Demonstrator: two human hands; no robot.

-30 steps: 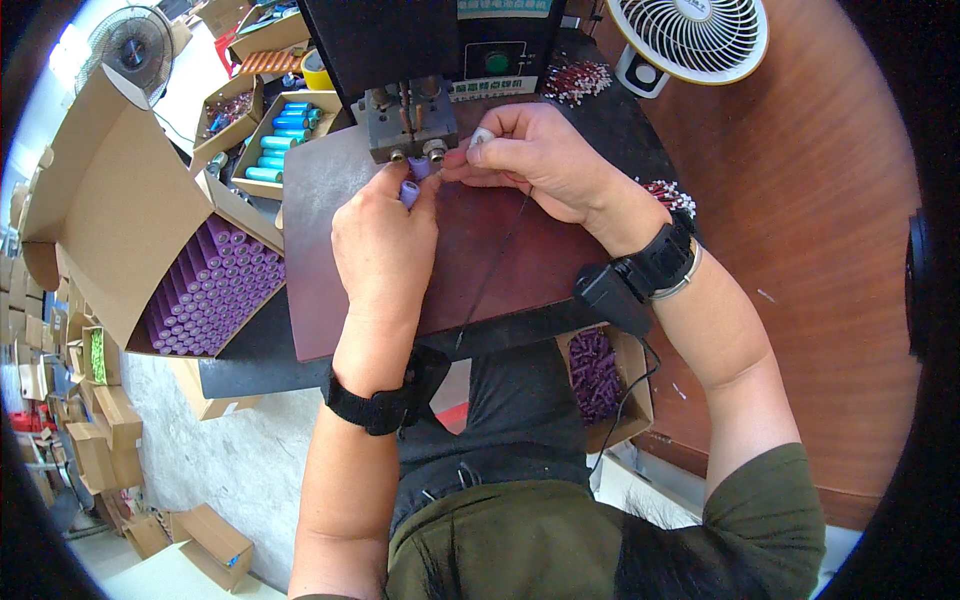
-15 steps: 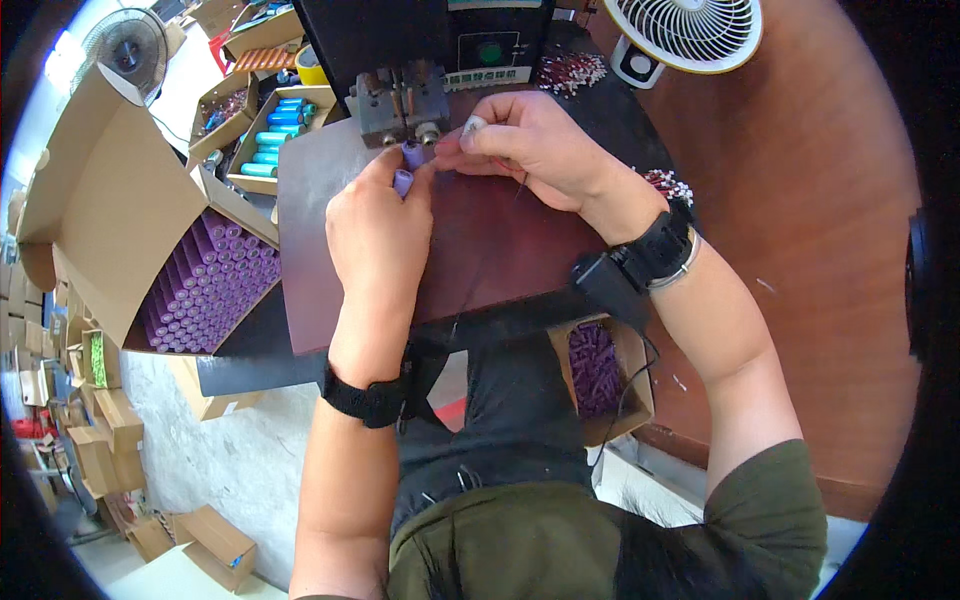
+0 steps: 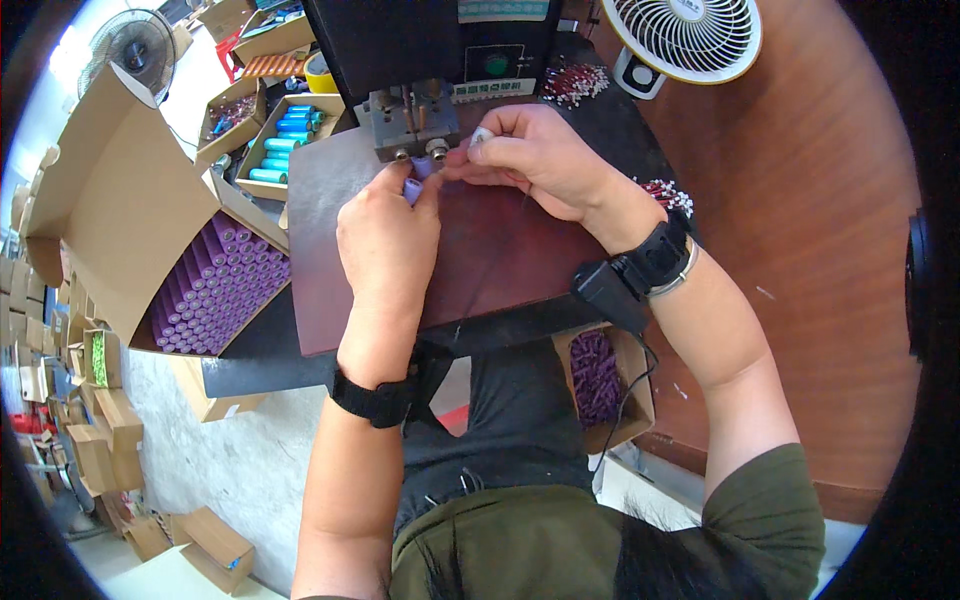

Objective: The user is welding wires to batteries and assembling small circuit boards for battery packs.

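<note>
My left hand (image 3: 388, 240) is closed around a small purple cylindrical battery cell (image 3: 412, 190), its end showing between thumb and forefinger. A second purple cell (image 3: 422, 166) stands just beyond it, right below the metal electrode head (image 3: 414, 120) of a black spot welding machine (image 3: 385, 45). My right hand (image 3: 550, 165) is pinched to the right of the head, its fingertips close to the cells. At its thumb and forefinger shows a small white end (image 3: 482, 135), apparently of a thin wire lead. The fingers partly hide the cells and where the lead meets them.
A dark red board (image 3: 490, 270) lies under my hands. At left an open carton (image 3: 130, 200) holds rows of purple cells (image 3: 225, 280); behind it, a box holds blue cells (image 3: 292, 125). Red-and-white wire leads (image 3: 575, 85) lie beside a white fan (image 3: 690, 40). A lower box holds purple pieces (image 3: 595, 380).
The whole view has shifted slightly, so the machine, board and boxes appear a little farther right. Both hands keep nearly the same place at the electrode head.
</note>
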